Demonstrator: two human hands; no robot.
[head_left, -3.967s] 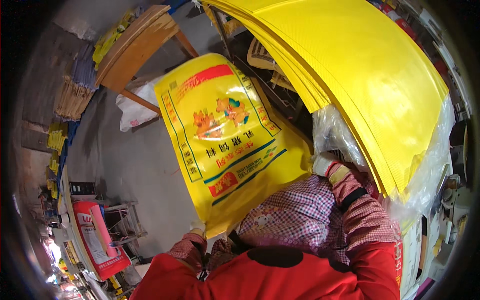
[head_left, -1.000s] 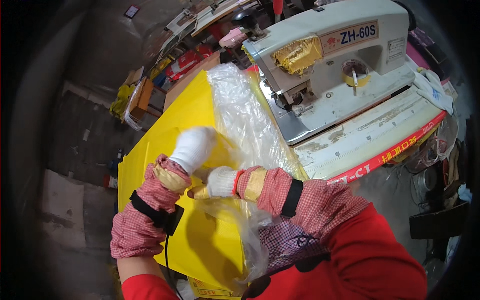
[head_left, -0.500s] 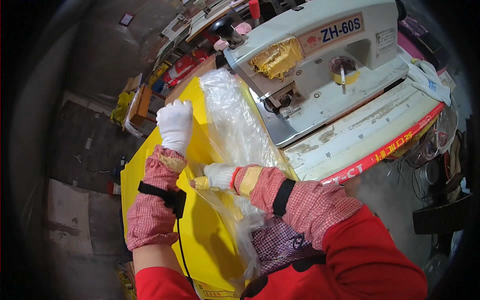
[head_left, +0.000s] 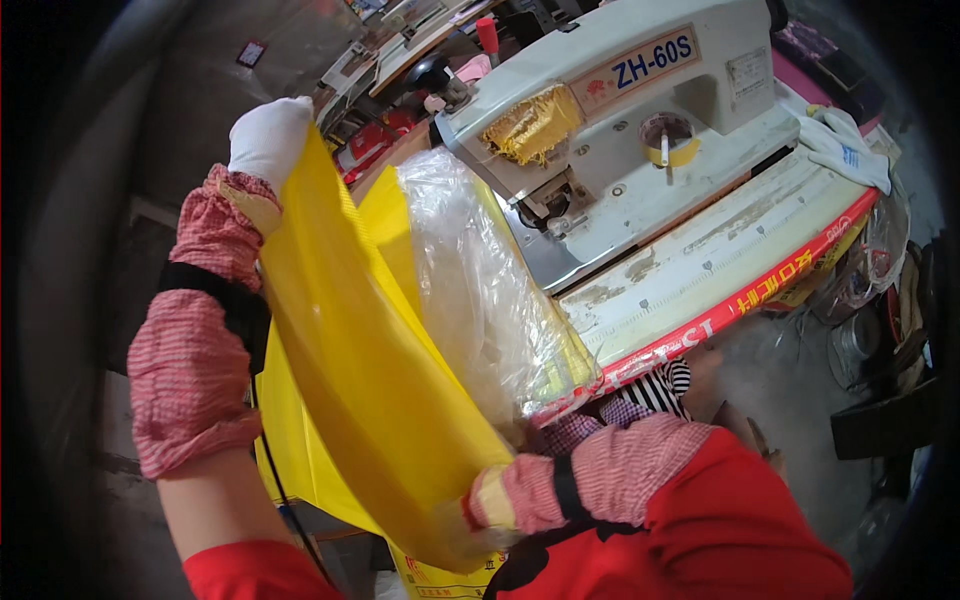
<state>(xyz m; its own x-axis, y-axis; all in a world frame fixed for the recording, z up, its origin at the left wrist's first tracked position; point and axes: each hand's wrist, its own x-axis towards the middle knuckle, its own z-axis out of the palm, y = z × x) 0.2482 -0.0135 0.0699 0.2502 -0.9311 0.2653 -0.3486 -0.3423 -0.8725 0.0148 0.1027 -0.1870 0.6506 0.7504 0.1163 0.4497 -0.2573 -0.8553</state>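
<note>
My left hand (head_left: 270, 145), in a white knitted glove, is closed on the upper end of a yellow plastic sack (head_left: 365, 350) and holds it raised on the left. From there the sack hangs in a long curve down toward my body. At its lower end is my right hand (head_left: 468, 522), smeared by motion, so its fingers cannot be made out. More yellow sacks (head_left: 295, 445) lie beneath the raised one. Clear plastic film (head_left: 460, 280) lies crumpled on yellow material to the right, beside the sewing machine (head_left: 640, 110).
A worn machine table (head_left: 680, 260) with a red printed front edge (head_left: 740, 308) runs along the right. A yellow tape roll (head_left: 668, 140) sits on the machine, and a white glove (head_left: 842, 148) lies at the table's far end. Other worktables (head_left: 425, 45) stand behind.
My left hand has moved left and up, lifting a yellow sack off the others. My right hand has come down toward my body, away from the clear film.
</note>
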